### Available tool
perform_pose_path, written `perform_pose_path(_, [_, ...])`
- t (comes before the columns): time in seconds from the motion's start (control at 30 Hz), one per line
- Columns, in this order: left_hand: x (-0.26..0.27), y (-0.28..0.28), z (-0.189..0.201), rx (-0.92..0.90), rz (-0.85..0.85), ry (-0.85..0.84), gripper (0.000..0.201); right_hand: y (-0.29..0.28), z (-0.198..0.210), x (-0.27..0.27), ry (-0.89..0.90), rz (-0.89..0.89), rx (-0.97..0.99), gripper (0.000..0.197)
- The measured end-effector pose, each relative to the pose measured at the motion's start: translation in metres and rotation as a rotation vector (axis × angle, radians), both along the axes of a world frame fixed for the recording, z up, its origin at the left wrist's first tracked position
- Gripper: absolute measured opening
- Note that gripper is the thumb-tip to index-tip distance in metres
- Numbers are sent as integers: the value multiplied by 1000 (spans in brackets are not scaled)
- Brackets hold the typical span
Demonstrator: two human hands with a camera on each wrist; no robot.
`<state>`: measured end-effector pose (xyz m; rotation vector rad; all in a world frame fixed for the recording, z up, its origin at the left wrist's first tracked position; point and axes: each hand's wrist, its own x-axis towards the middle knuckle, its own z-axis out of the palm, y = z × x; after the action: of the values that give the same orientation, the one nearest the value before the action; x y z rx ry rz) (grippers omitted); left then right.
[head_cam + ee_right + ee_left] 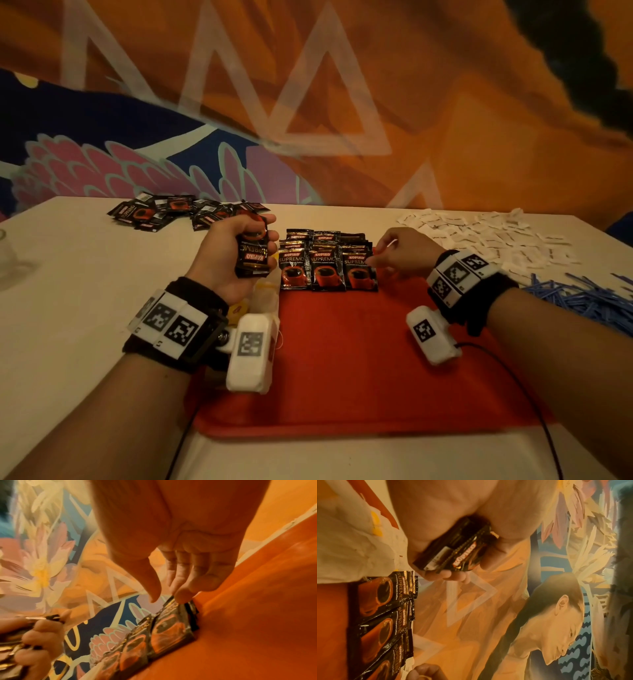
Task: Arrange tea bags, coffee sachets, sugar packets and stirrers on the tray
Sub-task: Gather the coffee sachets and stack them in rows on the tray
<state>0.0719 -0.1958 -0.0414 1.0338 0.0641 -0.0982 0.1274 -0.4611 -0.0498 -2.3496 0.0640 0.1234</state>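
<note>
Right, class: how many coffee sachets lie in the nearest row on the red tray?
3: the left sachet, the middle sachet and the right sachet, side by side on the tray; further rows overlap behind them, partly hidden.

Glossy black foil coffee sachets (327, 270) crinkle on my smooth, matt red plastic tray (342, 359); the white paper sugar packets (486, 236) look dull.

"KOPIKO" in white on a red band, then "SUPREMO", on each black coffee sachet in the front row (327, 270) on the red tray (359, 359); "premium Instant Coffee" in small white letters under that, read in the left wrist view; "KOPIKO" upside down on the sachet bundle (252, 253) held in the left hand (227, 255); "SUPREMO" on the loose sachets (150, 210) far back on the counter (68, 308).
</note>
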Motion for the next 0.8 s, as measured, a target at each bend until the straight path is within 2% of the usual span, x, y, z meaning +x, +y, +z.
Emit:
perform_pose_path(0.13, [-1,-2,0,24,0,-22,32,18,10,-5,-128,78,59,22])
perform_pose_path(0.3, [0,-5,-4,165,93,-90,32,52,26,-24,-280,244,309,8])
perform_pose_path(0.4, [-3,-8,-4,213,133,-123,33,71,31,-34,-287,300,393,13])
perform_pose_path(0.53, [-5,-11,-5,267,152,-173,29,87,27,-36,-173,357,349,36])
perform_pose_path(0.6, [-4,-12,-6,303,170,-189,29,92,24,-39,-121,408,291,32])
perform_pose_path(0.67, [-4,-13,-7,327,205,-201,31,96,22,-42,-99,443,307,19])
perform_pose_path(0.8, [-1,-6,-4,248,236,-192,21,96,23,-45,-77,409,585,19])
